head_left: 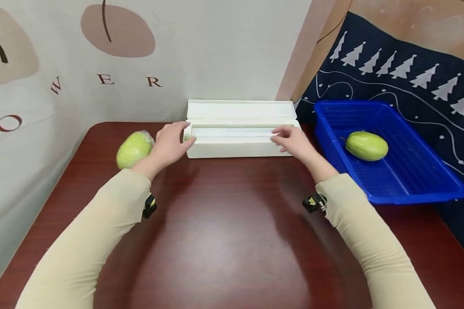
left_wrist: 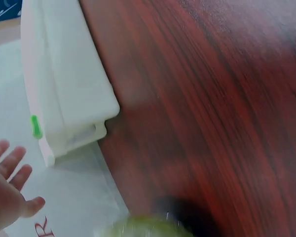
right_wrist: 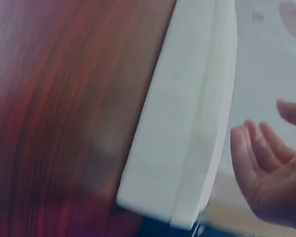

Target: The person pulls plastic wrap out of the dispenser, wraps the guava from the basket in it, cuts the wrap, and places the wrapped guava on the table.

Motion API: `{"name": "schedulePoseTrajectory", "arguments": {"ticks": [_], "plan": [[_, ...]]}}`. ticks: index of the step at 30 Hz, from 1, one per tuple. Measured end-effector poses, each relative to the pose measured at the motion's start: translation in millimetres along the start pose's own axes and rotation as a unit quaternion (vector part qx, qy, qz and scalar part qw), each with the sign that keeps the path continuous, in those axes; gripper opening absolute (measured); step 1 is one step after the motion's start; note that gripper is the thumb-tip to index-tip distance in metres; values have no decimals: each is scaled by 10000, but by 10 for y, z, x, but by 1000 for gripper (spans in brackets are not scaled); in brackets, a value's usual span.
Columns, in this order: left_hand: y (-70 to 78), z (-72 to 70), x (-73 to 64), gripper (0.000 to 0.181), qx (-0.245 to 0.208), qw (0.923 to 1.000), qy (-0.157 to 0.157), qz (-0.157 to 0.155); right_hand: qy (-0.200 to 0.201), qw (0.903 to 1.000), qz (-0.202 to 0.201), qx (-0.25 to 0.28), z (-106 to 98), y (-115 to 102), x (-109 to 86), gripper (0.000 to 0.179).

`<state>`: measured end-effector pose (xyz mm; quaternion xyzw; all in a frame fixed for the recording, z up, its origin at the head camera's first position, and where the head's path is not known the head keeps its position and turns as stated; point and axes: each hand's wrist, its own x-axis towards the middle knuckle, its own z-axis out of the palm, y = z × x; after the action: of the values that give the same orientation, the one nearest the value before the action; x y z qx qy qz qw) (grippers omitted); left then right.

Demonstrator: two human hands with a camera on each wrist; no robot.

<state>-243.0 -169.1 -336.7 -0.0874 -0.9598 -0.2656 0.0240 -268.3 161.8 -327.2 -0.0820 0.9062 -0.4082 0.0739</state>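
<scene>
A long white cling-film dispenser box [head_left: 236, 149] stands at the back of the table, its lid [head_left: 241, 109] raised. Inside it lies a pale roll [head_left: 232, 133]. My left hand [head_left: 170, 143] hovers by the box's left end, thumb and fingers spread apart. A green slider [left_wrist: 36, 127] shows on the box in the left wrist view. Over the box's right part is my right hand [head_left: 294, 141], fingers loosely bent and holding nothing visible. In the right wrist view this hand [right_wrist: 271, 168] appears apart from the box. Beside my left wrist sits a green melon-like fruit [head_left: 132, 150] in clear film.
To the right, a blue plastic basket [head_left: 413, 198] holds another yellow-green fruit [head_left: 366, 146]. A pale printed cloth [head_left: 224, 51] hangs behind the dark red table [head_left: 216, 240]. Navy cloth with white trees [head_left: 406, 90] lies behind the basket.
</scene>
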Motion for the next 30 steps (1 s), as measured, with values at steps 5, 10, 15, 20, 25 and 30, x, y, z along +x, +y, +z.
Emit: {"name": "schedulePoseTrajectory", "arguments": {"ticks": [5,10,15,20,25,30], "plan": [[-15,113,46,51,643,9967,-339,367,607,9943,576,-659,-209,242,55,40],[-45,190,51,47,1048,9914,-547,552,711,9888,542,-1197,-246,391,99,47],[-51,218,50,41,1241,9892,-470,627,660,9863,359,-1468,-218,453,140,46],[-48,244,98,32,1347,9883,-119,707,821,9847,231,-1523,-189,469,161,39],[-20,273,171,27,1439,9865,250,740,1102,9808,216,-1597,-187,464,175,30],[2,291,229,23,1508,9847,559,664,1207,9799,298,-1563,-183,459,202,25]]}}
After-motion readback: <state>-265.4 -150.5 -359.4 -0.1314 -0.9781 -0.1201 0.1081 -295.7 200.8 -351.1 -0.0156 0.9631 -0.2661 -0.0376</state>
